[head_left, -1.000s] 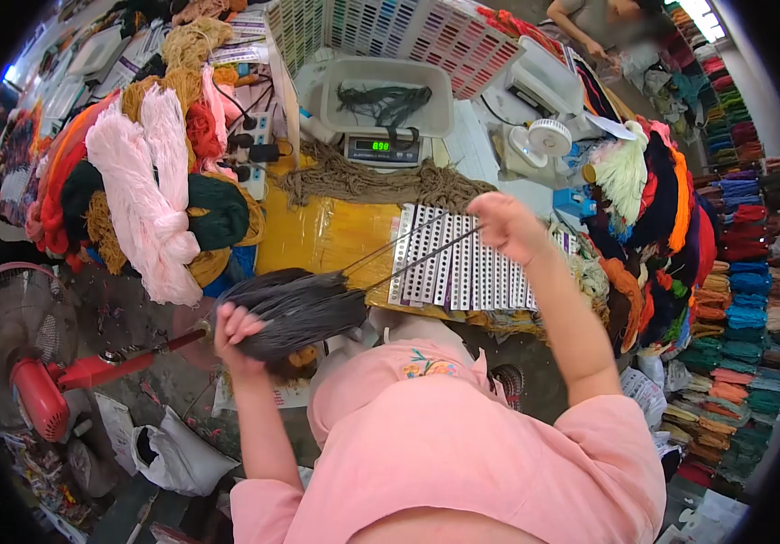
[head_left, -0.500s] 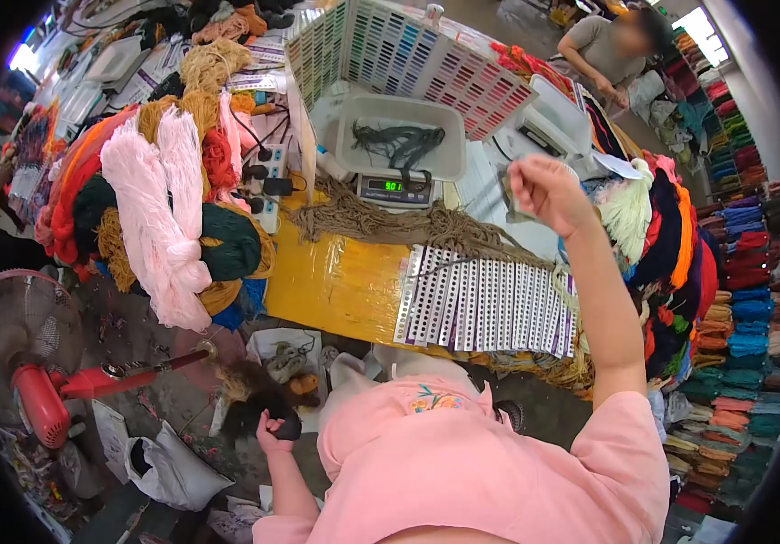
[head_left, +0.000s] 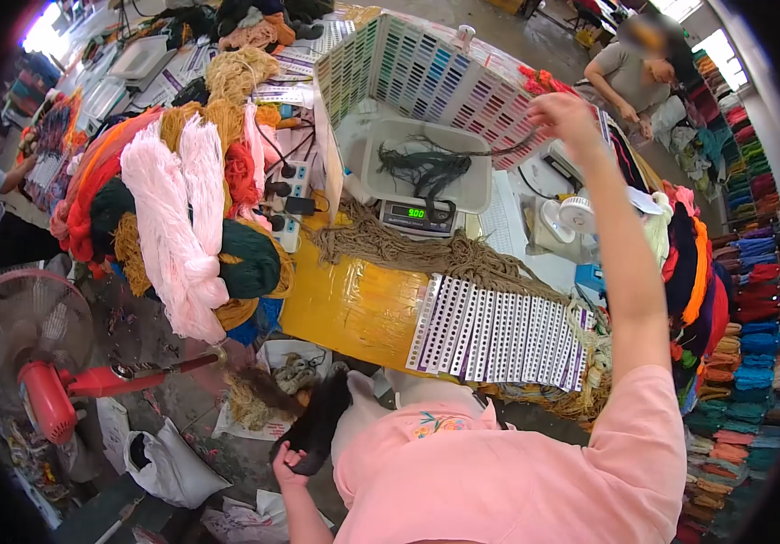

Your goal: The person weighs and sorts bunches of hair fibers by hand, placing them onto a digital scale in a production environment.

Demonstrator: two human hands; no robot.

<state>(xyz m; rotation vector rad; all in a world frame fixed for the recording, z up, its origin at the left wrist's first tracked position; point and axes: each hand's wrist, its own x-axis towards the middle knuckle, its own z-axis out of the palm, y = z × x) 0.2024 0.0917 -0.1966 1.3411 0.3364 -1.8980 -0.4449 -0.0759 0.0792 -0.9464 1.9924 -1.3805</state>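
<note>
My right hand is raised over the far right of the table, fingers pinched on a dark strand of yarn. That strand runs leftward over the clear plastic tray, where a loose dark green yarn bundle lies. Under the tray sits a digital scale, its green display reading 9.00. Down at the lower left, my left hand is closed round the end of a black, soft bundle that looks like yarn. Part of its grip is hidden.
A colour chart stands behind the tray. Brown yarn and punched cards lie in front. Pink hanks hang over the left edge; a red fan stands below. A co-worker is at far right.
My right hand has moved up and away, and a strand now stretches from it toward the tray. More of the black bundle shows by my left hand. The display went from 9.01 to 9.00.
</note>
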